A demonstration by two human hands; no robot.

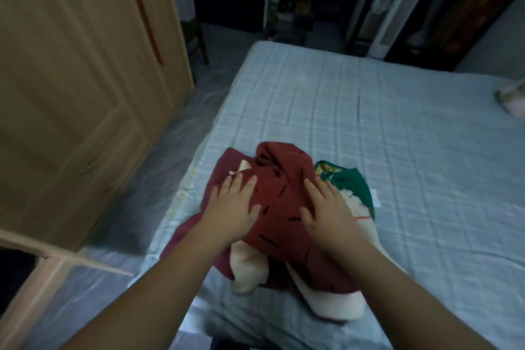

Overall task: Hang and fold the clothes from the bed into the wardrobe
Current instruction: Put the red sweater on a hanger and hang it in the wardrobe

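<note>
Reaching in from bottom edge with both bare forearms. Pressing left hand (231,207) flat on left part of red garment (279,202), fingers (236,182) straight and slightly spread, pinching nothing. Same with right hand (331,209) on right part: fingers (316,189) straight, laid side by side, thumb out. Probably pinning and smoothing the heap before a fold, or feeling for a hem; can't tell which.

Sits near corner of bed (397,136), wardrobe side, topping a small pile: cream piece (250,270) poking out underneath toward camera, green piece (353,183) with printed patch tucked under right side. Looks like thick soft knit or fleece, rust-red with short dark dashes, bunched into a hump at far end, not flat. Cream one smoother, with rounded lobes. Expect limp handling, no shape-holding; needs spreading first.

Covered in pale blue checked sheet, lightly creased, flat enough to fold on. Pale wood wardrobe (71,94) to left across strip of floor, panelled, matte, well apart from pile. No hanging or shelving of this pile yet, judging by position.
</note>
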